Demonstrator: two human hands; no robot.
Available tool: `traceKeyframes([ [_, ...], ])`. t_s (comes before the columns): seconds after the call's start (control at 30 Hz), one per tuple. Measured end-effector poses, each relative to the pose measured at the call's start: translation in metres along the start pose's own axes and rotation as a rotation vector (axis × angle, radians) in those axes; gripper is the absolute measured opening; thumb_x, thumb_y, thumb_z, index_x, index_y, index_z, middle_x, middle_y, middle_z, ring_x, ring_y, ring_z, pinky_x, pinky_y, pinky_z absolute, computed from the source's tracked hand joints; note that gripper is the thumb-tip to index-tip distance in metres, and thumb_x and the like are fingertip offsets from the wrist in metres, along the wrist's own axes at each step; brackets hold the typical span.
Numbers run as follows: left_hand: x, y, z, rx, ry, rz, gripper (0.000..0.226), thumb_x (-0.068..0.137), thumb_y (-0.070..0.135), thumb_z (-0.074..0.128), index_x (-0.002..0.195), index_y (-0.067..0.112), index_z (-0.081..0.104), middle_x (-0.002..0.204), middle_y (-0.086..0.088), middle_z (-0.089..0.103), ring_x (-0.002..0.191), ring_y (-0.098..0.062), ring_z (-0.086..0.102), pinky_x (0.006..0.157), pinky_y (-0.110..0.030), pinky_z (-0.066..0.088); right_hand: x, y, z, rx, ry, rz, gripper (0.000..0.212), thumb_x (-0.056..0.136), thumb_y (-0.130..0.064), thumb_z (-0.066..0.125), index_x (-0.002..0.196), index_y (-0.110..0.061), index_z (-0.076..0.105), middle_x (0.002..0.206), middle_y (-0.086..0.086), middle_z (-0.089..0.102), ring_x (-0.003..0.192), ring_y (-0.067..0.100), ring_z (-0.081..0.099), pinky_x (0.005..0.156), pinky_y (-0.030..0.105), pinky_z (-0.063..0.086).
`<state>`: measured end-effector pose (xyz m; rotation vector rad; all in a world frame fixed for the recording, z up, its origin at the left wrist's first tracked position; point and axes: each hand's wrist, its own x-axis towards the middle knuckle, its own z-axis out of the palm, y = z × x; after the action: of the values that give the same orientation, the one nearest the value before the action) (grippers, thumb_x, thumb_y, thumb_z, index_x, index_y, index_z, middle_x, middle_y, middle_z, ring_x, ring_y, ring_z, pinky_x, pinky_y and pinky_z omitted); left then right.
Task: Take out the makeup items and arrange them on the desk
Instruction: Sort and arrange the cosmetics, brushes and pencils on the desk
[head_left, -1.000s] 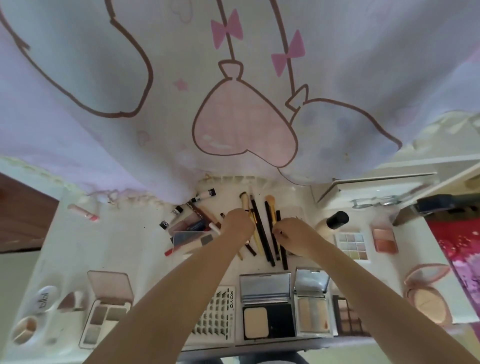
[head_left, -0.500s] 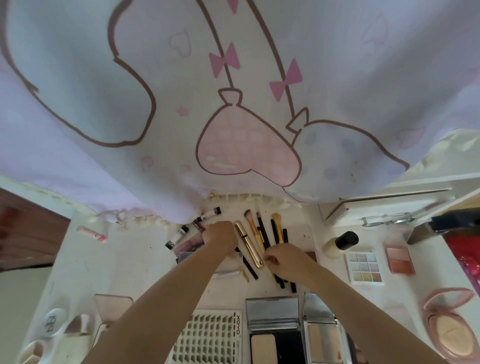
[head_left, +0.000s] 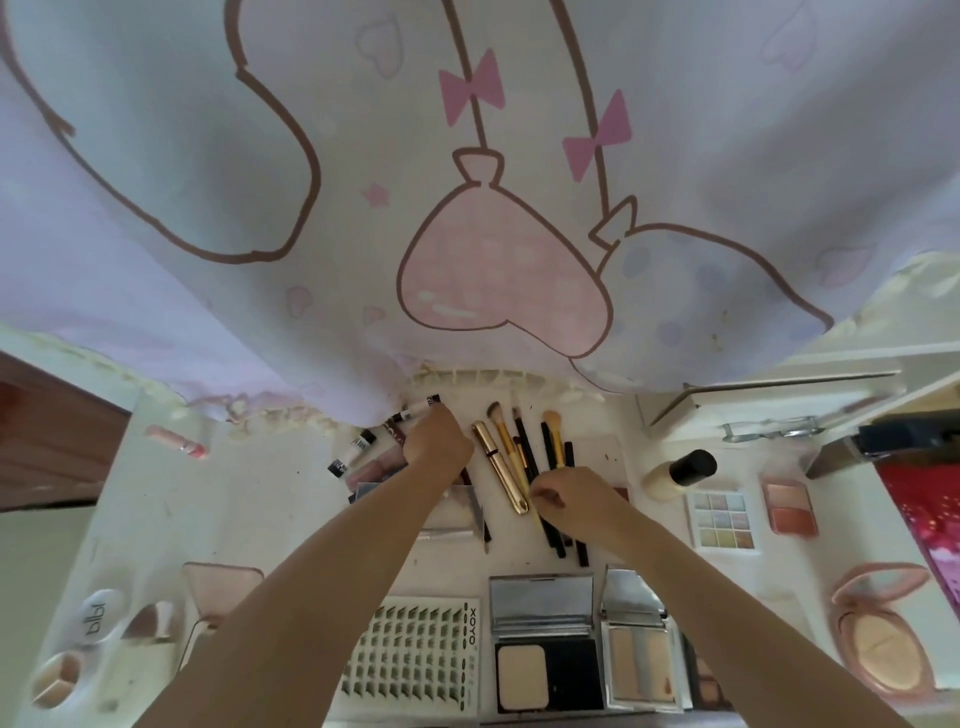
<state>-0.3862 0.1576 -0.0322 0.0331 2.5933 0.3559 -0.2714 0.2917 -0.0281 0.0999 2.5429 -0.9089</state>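
Left hand (head_left: 438, 441) curled, grasp unclear; right hand (head_left: 566, 493) fingers pinching brush handles (head_left: 550, 525) beside gold tube (head_left: 501, 467) on surface (head_left: 249, 519).

Light: soft, diffuse, bright, glowing through the curtain (head_left: 467, 208) above the desk's (head_left: 156, 519) far edge | Shadows: faint | Glare: mild on open compact mirrors (head_left: 540, 597) | Distortion: strong wide-angle bending at frame edges | Focus: slightly soft overall, corners blurred

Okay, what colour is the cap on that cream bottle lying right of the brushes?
Black cap, clearest in the head view.
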Motion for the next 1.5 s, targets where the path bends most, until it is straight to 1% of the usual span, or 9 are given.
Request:
traceKeyframes([
  [0.1, -0.003, -0.001, -0.021, -0.289, -0.020, -0.001, 0.041, 0.085, 0.022, 0.054, 0.121, 0.005, 0.043, 0.106, -0.010, 0.058, 0.090, -0.024, 0.056, 0.067, -0.028, 0.042, 0.005, -0.009, -0.002, 0.038, 0.084, -0.017, 0.026, 0.092, -0.021, 0.047, 0.113, -0.011, 0.056, 0.097, 0.001, 0.059, 0.086, 0.013, 0.055, 0.075, 0.019, 0.043],
  [0.2, -0.008, -0.006, -0.042, -0.379, 0.008, 0.103, 0.010, 0.085, 0.019, 0.053, 0.082, 0.011, 0.058, 0.079, 0.000, 0.054, 0.071, -0.014, 0.049, 0.056, -0.021, 0.036, 0.009, -0.020, -0.003, 0.066, 0.164, -0.060, 0.031, 0.093, -0.025, 0.043, 0.121, -0.011, 0.047, 0.100, 0.002, 0.053, 0.080, 0.010, 0.046, 0.070, 0.020, 0.036],
  [0.37, -0.029, -0.016, -0.071, -0.604, -0.101, 0.246, 0.027, 0.086, 0.011, 0.053, 0.060, 0.014, 0.058, 0.053, 0.002, 0.053, 0.044, -0.005, 0.044, 0.045, -0.012, 0.034, 0.010, -0.030, -0.019, -0.041, 0.132, -0.114, 0.029, 0.098, -0.025, 0.033, 0.111, -0.006, 0.051, 0.076, -0.005, 0.049, 0.058, 0.002, 0.039, 0.049, 0.013, 0.033],
  [0.57, -0.065, -0.029, -0.085, 0.048, -0.208, 0.703, 0.022, 0.097, 0.028, 0.037, 0.082, 0.017, 0.048, 0.063, 0.011, 0.043, 0.057, -0.006, 0.041, 0.056, -0.016, 0.033, -0.014, -0.043, -0.057, -0.213, 0.128, -0.219, 0.026, 0.098, -0.025, 0.031, 0.100, -0.011, 0.053, 0.079, -0.005, 0.048, 0.064, 0.003, 0.040, 0.056, 0.013, 0.033],
  [0.67, -0.079, -0.034, -0.088, 0.092, -0.193, 0.802, 0.023, 0.098, 0.029, 0.034, 0.078, 0.021, 0.044, 0.064, 0.012, 0.043, 0.060, -0.006, 0.043, 0.059, -0.015, 0.034, -0.032, -0.052, -0.074, -0.273, 0.078, -0.275, 0.021, 0.097, -0.027, 0.031, 0.091, -0.017, 0.049, 0.069, -0.013, 0.042, 0.060, -0.002, 0.040, 0.058, 0.011, 0.036],
  [1.03, -0.103, -0.036, -0.083, -0.099, -0.305, 0.722, 0.029, 0.097, 0.027, 0.035, 0.073, 0.019, 0.048, 0.063, 0.010, 0.042, 0.050, 0.007, 0.043, 0.052, -0.003, 0.035, -0.059, -0.052, -0.073, -0.408, 0.072, -0.315, 0.024, 0.098, -0.023, 0.032, 0.100, -0.012, 0.053, 0.081, -0.006, 0.046, 0.071, 0.008, 0.046, 0.067, 0.016, 0.035],
  [1.1, -0.098, -0.051, -0.092, -0.122, -0.274, 0.624, 0.028, 0.097, 0.024, 0.037, 0.084, 0.010, 0.057, 0.066, 0.010, 0.044, 0.058, -0.001, 0.042, 0.052, -0.002, 0.036, -0.062, -0.035, -0.083, -0.400, 0.129, -0.177, 0.019, 0.097, -0.020, 0.035, 0.095, -0.011, 0.052, 0.077, -0.008, 0.046, 0.070, 0.010, 0.050, 0.062, 0.017, 0.036],
  [1.2, -0.087, -0.079, -0.107, -0.230, -0.191, 0.400, 0.035, 0.097, 0.020, 0.038, 0.064, 0.015, 0.047, 0.061, 0.004, 0.041, 0.054, -0.007, 0.037, 0.040, -0.004, 0.032, -0.071, -0.004, -0.100, -0.352, 0.319, -0.043, 0.024, 0.095, -0.014, 0.038, 0.099, 0.000, 0.056, 0.083, 0.004, 0.055, 0.078, 0.025, 0.056, 0.060, 0.019, 0.024],
  [1.5, -0.089, -0.056, -0.084, -0.286, -0.189, 0.513, 0.033, 0.095, 0.023, 0.041, 0.063, 0.021, 0.046, 0.062, 0.006, 0.043, 0.056, -0.004, 0.041, 0.050, -0.001, 0.035, -0.051, -0.038, -0.072, -0.201, 0.281, -0.261, 0.023, 0.096, -0.016, 0.037, 0.097, -0.005, 0.057, 0.070, -0.010, 0.044, 0.060, -0.002, 0.039, 0.060, 0.006, 0.034],
])
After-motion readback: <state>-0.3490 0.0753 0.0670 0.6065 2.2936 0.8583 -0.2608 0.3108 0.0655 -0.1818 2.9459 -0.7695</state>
